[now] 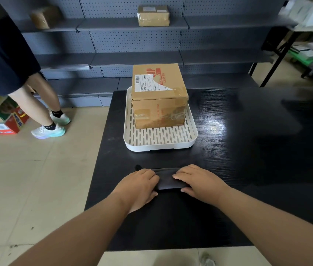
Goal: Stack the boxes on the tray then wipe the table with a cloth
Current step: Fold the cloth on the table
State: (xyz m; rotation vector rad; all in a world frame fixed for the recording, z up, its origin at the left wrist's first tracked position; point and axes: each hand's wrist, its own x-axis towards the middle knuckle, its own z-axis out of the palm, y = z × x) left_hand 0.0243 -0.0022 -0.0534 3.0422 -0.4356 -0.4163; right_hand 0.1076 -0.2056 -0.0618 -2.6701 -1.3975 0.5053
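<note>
Gripping a dark folded cloth at its left end with the left hand and at its right end with the right hand. Fingers held together and bent over the top, thumbs tucked at the near edge. Lying flat on the black table, bare only between the two sets of fingertips. Straight beyond the fingers, well apart: a white slotted tray with a taped box upright on its far part. Farther beyond, a parcel on a shelf.

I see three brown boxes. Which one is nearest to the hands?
The large box in the white tray on the black table. The middle shelf box and the left shelf box sit far behind, on the upper shelf.
</note>
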